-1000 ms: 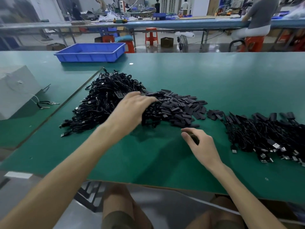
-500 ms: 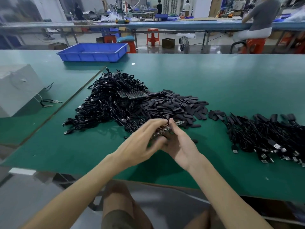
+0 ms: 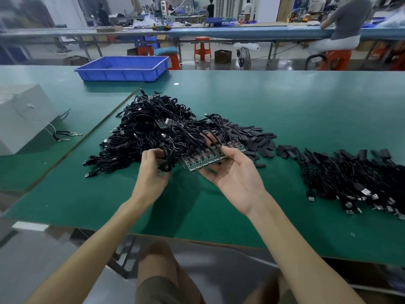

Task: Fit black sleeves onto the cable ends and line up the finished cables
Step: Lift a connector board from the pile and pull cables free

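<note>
a strip of green boards lies across the upturned palm of the right hand, just above the near part of the green table. it is one strip, made of many small boards side by side; their exact number cannot be counted. black cables rise from its far edge, one from each board as far as can be seen, and loop to the left. the right fingers are bent under the strip and the thumb lies over its right end, so the strip is held lightly. the left hand has its fingers curled around a bunch of these cables, beside the left end of the strip.

behind the hands is one big heap of cables, tangled, too many to count. to the right of it lies one flat pile of black sleeves, short and flat pieces, also too many to count. further right is a row of finished cables with metal plugs pointing to the near edge.

at the far left side stand one blue tray and one pale box.
</note>
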`<state>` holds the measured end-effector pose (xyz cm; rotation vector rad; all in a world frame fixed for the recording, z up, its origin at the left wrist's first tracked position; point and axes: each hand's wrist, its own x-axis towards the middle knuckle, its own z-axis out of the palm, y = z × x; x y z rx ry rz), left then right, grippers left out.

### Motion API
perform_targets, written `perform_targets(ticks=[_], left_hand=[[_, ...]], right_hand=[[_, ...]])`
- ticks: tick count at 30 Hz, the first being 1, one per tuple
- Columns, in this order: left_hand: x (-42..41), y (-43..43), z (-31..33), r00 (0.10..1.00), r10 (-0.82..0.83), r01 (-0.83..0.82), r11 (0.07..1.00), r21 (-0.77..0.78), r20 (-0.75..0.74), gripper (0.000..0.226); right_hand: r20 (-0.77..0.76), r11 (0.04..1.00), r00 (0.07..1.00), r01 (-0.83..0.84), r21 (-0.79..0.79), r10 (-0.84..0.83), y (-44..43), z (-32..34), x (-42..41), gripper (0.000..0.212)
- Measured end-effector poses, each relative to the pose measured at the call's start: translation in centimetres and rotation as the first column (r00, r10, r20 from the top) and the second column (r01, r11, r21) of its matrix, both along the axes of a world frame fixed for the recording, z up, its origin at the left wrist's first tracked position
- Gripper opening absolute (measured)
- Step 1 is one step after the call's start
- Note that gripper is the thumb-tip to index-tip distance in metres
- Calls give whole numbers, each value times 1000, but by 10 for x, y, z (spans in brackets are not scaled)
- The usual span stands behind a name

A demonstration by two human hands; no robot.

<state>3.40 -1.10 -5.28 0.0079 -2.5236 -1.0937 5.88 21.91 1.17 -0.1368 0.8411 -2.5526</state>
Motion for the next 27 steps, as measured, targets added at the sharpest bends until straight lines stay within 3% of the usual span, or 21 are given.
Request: perform_targets(ticks=[2, 6, 11, 17, 27], left_hand=[[-1, 6, -3, 998, -28, 22, 995, 96, 55, 39], [14, 21, -2, 994, -46, 2, 920, 391, 103, 65], [22, 40, 0, 999, 20, -9, 962, 271, -38, 57], [13, 60, -3, 990, 141, -135, 948, 289, -3, 47], [12, 40, -12, 994, 90, -78, 981, 179, -62, 18]], right_hand=[[14, 1000, 1000, 8, -2, -8, -2, -1, 2, 37], [70, 997, 996, 57, -53, -53, 1, -2, 4, 29], [99, 991, 992, 91, -101, -81, 3, -5, 7, 28], [134, 988, 987, 101, -118, -85, 2, -12, 14, 28], [120, 987, 984, 144, -69, -135, 7, -13, 13, 37]])
